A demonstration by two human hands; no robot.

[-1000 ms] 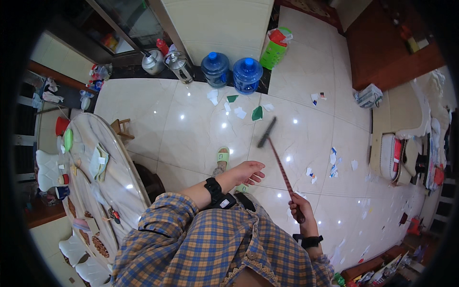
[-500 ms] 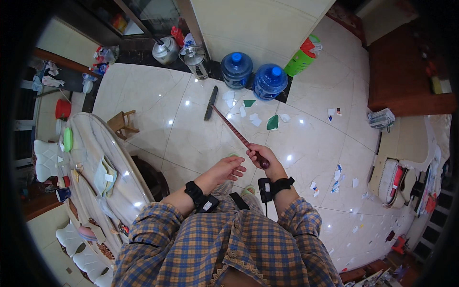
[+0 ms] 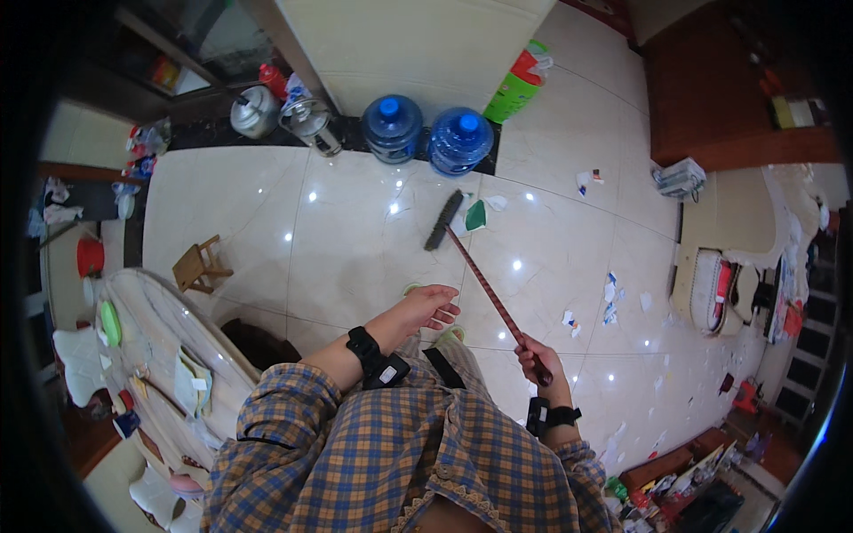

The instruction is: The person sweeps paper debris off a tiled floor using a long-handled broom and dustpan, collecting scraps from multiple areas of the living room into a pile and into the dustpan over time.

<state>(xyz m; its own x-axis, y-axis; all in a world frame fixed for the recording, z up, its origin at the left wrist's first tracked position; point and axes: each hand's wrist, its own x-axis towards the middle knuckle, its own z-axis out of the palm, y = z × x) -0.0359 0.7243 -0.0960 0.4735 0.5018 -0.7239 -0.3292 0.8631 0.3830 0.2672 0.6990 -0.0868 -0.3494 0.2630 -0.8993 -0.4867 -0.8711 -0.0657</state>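
My right hand is wrapped round the upper end of a broom's dark red, banded handle. The dark bristle head of the broom rests on the pale tiled floor, ahead of my feet. Close against its right side lie a green scrap and a white scrap; the head partly covers other pale bits. My left hand hovers in front of my body, empty, its fingers loosely bent and apart, away from the handle.
Two blue water bottles and a green bin stand at the wall ahead. A small wooden stool and a marble-topped table are on the left. More paper scraps litter the floor to the right.
My right hand has drawn back and right with the broom. The broom head has swept rightward, over where several scraps lay. My left hand stays near my body, apart from the handle.
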